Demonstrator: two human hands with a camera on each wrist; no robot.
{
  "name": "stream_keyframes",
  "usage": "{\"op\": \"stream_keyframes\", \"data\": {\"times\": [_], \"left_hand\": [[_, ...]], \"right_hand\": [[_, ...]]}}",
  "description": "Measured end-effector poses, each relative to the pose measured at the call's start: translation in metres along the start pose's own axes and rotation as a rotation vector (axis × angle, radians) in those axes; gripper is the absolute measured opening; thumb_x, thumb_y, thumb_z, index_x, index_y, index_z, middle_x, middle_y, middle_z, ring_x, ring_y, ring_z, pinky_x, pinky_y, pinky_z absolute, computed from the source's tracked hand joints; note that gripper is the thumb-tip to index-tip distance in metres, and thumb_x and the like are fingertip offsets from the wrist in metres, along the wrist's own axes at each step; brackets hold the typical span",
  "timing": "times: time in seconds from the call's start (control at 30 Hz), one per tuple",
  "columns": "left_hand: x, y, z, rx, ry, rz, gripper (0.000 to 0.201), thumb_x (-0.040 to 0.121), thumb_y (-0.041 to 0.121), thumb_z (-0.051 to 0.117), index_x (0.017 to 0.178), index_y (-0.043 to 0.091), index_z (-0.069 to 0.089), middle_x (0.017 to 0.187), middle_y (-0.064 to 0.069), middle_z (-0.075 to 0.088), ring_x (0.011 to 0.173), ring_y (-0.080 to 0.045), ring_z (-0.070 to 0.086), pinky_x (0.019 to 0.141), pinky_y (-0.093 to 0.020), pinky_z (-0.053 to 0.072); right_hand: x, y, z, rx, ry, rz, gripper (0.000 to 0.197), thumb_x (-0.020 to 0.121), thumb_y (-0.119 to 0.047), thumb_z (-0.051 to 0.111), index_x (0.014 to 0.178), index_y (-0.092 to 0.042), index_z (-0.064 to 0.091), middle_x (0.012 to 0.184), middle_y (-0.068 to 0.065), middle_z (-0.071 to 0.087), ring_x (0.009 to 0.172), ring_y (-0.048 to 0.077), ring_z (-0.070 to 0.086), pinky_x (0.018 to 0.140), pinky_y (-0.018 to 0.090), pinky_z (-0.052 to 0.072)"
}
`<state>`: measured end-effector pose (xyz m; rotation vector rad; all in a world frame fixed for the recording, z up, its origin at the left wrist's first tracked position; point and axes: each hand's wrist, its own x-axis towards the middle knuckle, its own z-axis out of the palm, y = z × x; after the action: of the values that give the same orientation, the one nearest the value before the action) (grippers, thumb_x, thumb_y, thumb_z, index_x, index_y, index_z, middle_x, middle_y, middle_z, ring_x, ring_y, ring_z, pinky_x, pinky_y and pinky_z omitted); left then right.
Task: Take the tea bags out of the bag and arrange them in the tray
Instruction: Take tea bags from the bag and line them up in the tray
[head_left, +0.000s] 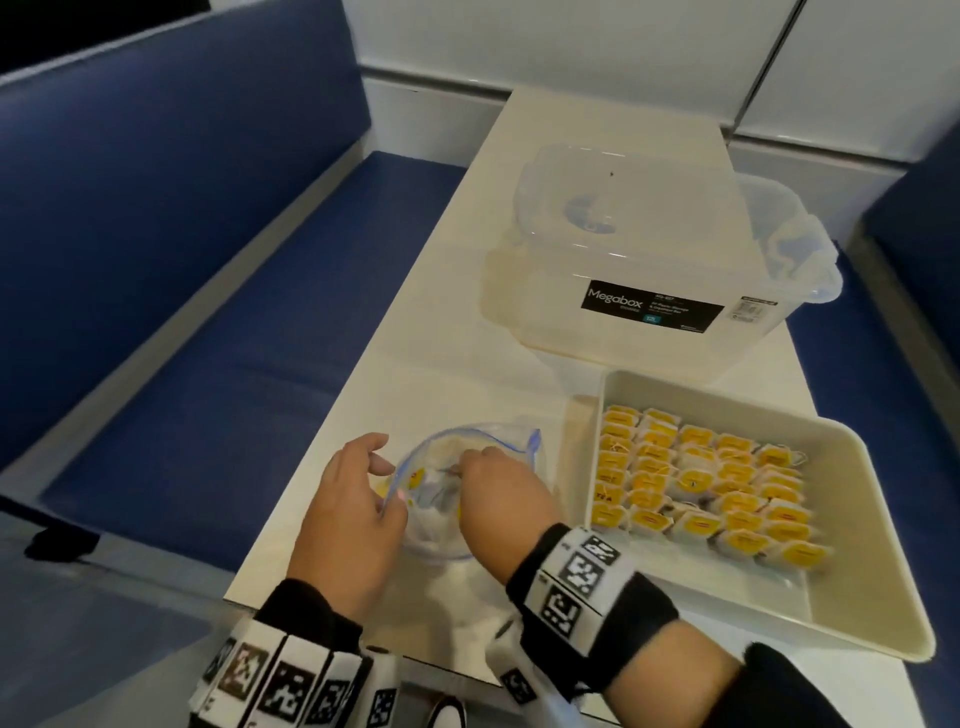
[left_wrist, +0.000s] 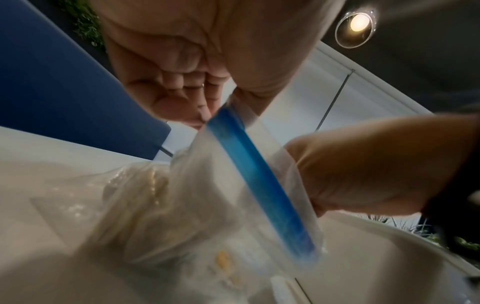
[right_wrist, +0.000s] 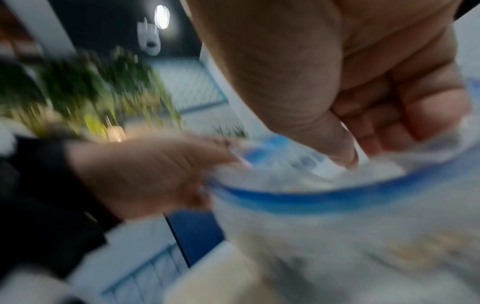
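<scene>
Lower centre of the head view: the left hand (head_left: 353, 499) pinches the rim of an open zip bag (head_left: 470, 441) on the bench (head_left: 415, 322). The right hand (head_left: 498, 493), fingers curled, reaches inside among tea bags (head_left: 418, 478); its grip is hidden. At lower right, the tray (head_left: 852, 618) holds rows of tea bags.

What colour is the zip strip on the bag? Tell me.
Blue. The zip strip along the clear bag mouth shows best in the left wrist view.
</scene>
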<state>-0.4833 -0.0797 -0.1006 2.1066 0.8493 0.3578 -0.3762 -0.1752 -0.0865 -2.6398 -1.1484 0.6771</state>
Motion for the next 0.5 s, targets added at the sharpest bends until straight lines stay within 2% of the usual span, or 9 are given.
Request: {"op": "stream_keyframes", "data": {"times": [0.07, 0.17, 0.3, 0.4, 0.5], "left_hand": [[-0.005, -0.001, -0.003, -0.004, -0.021, 0.004, 0.05, 0.085, 0.006, 0.058, 0.129, 0.024, 0.041, 0.101, 0.012, 0.047, 0.074, -0.007, 0.054, 0.07, -0.023, 0.044], [-0.01, 0.0, -0.002, -0.01, -0.048, 0.021, 0.049, 0.084, 0.005, 0.056, 0.127, 0.026, 0.042, 0.1, 0.014, 0.045, 0.071, -0.007, 0.052, 0.071, -0.025, 0.045], [-0.009, -0.001, -0.002, -0.027, -0.058, 0.028, 0.049, 0.083, 0.007, 0.055, 0.125, 0.029, 0.043, 0.099, 0.016, 0.044, 0.072, -0.009, 0.051, 0.076, -0.035, 0.049], [-0.007, 0.0, -0.003, -0.033, -0.058, 0.035, 0.048, 0.085, 0.009, 0.054, 0.126, 0.031, 0.042, 0.1, 0.017, 0.043, 0.074, -0.008, 0.05, 0.077, -0.037, 0.049], [-0.003, -0.001, -0.004, -0.016, -0.06, 0.043, 0.048, 0.086, 0.009, 0.053, 0.127, 0.029, 0.041, 0.102, 0.015, 0.043, 0.073, -0.009, 0.05, 0.076, -0.036, 0.049]], "right_hand": [[0.008, 0.001, 0.012, -0.057, -0.021, 0.058, 0.03, 0.093, -0.006, 0.04, 0.12, -0.002, 0.053, 0.123, 0.015, 0.057, 0.114, 0.029, 0.056, 0.092, 0.035, 0.044], [0.014, 0.005, 0.023, -0.098, -0.014, 0.15, 0.028, 0.092, -0.009, 0.043, 0.116, -0.004, 0.057, 0.119, 0.012, 0.062, 0.109, 0.026, 0.06, 0.087, 0.034, 0.048], [0.018, 0.008, 0.029, -0.109, -0.018, 0.171, 0.027, 0.09, -0.011, 0.046, 0.11, -0.008, 0.063, 0.115, 0.01, 0.064, 0.105, 0.025, 0.062, 0.082, 0.03, 0.049], [0.017, 0.008, 0.029, -0.067, 0.004, 0.177, 0.024, 0.089, -0.015, 0.047, 0.107, -0.014, 0.063, 0.111, 0.008, 0.066, 0.103, 0.025, 0.062, 0.078, 0.028, 0.047], [0.01, 0.006, 0.022, -0.018, 0.065, 0.126, 0.015, 0.089, -0.014, 0.046, 0.101, -0.016, 0.055, 0.105, 0.008, 0.065, 0.098, 0.027, 0.061, 0.069, 0.027, 0.038]]}}
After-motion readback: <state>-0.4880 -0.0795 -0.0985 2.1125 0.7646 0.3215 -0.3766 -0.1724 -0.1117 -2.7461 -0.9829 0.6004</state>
